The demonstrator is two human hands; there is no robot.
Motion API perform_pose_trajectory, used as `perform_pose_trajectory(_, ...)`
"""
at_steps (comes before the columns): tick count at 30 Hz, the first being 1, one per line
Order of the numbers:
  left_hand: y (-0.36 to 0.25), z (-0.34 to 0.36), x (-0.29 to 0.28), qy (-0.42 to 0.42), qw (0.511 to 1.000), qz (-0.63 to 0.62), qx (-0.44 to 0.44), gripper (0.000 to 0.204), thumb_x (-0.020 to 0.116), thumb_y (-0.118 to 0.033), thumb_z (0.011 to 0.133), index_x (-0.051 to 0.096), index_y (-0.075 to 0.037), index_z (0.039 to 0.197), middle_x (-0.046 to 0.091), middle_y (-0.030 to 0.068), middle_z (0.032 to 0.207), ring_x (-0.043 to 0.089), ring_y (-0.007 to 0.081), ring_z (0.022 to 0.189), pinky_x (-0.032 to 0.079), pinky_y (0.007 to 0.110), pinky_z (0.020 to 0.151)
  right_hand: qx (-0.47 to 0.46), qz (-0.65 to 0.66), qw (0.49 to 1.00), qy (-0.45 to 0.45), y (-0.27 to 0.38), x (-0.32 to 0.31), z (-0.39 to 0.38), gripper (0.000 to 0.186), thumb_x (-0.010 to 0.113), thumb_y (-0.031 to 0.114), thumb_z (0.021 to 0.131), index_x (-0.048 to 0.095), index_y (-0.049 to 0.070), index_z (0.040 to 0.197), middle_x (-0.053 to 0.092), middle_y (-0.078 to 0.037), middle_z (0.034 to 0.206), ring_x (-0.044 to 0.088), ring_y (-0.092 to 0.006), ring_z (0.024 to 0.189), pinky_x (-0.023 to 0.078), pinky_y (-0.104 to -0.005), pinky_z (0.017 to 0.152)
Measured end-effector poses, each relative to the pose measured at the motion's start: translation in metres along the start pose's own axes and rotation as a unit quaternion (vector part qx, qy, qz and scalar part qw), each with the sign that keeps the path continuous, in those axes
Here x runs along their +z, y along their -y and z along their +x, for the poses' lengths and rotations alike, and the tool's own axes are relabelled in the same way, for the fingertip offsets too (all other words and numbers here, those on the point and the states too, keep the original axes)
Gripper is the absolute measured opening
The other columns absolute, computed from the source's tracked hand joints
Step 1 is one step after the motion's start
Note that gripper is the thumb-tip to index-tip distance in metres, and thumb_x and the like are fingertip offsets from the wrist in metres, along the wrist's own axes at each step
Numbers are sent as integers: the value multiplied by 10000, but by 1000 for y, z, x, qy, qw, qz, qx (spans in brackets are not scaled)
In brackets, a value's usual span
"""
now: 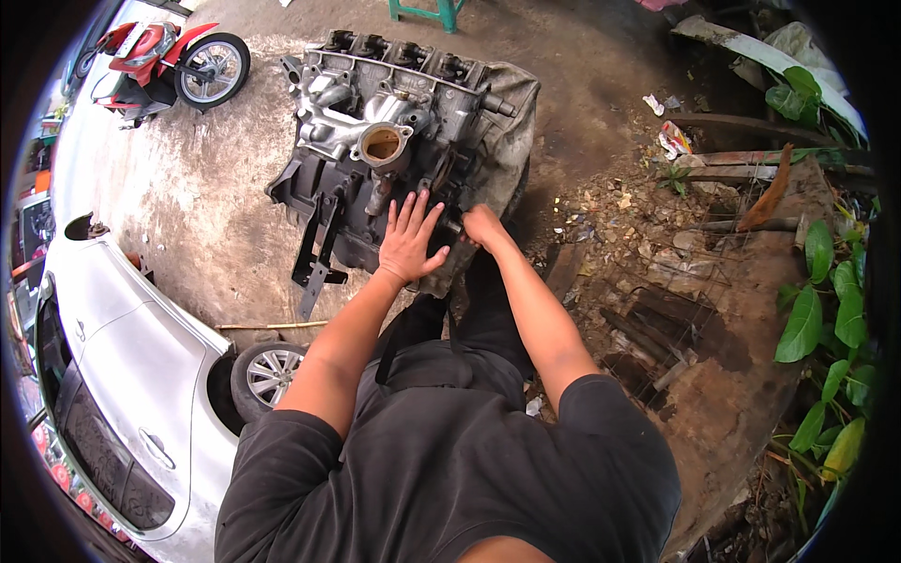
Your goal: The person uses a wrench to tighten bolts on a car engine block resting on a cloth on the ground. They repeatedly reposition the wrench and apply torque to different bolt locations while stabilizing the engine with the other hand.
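Metal lies under our left hand (pixel 410 239), which is spread flat on the near side of the engine (pixel 413 159), fingers apart and holding nothing. Our right hand (pixel 483 227) is curled up just beside it, close to a small shiny round part (pixel 454 226). We cannot tell if those fingers grip anything, because what is inside them is hidden.

The engine is right in front of us, past our legs. It looks very heavy and hard, so we think it will not bend or squash, and it may be too much for us to lift alone. Its dark skin could be oily and make our hands slip. The thick block (pixel 328 178) seems the best place to push or hold. The round mouth (pixel 385 144) on top is better left alone, since its rim could get scratched. The black bracket (pixel 324 239) sticks out like a handle, but it looks thin, and we would not trust it with the whole weight.

Grey cloth (pixel 521 113) bunches up along the right side. Farther out, we see a silver car (pixel 150 347) and a red motorbike (pixel 150 52) on the left, and green leaves (pixel 802 324) on the right.
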State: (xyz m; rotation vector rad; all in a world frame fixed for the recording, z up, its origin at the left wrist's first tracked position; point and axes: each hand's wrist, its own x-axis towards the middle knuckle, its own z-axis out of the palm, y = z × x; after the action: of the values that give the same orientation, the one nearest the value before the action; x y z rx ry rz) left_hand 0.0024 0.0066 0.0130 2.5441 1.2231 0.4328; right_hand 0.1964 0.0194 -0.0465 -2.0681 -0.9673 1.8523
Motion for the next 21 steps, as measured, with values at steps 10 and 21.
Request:
perform_pose_trajectory(10,1,0,-1,6,1000,-2,-2,801,594,-486,765,342,-145,1444,239,160,1525,211,331,1409,118,530,1141,72,-39,989,122,41,-24,7,141,617,110,763,587,-17,707,554,-61,583,508,-142,440,362,-282,389)
perform_pose_trajectory(21,2,0,-2,5,1000,3,1,784,585,-475,768,362,-127,1434,254,176,1516,226,348,1402,127,527,1140,31,-11,995,90,52,-5,-14,64,642,-5,722,616,-57,695,610,-116,592,556,-166,462,405,-309,394)
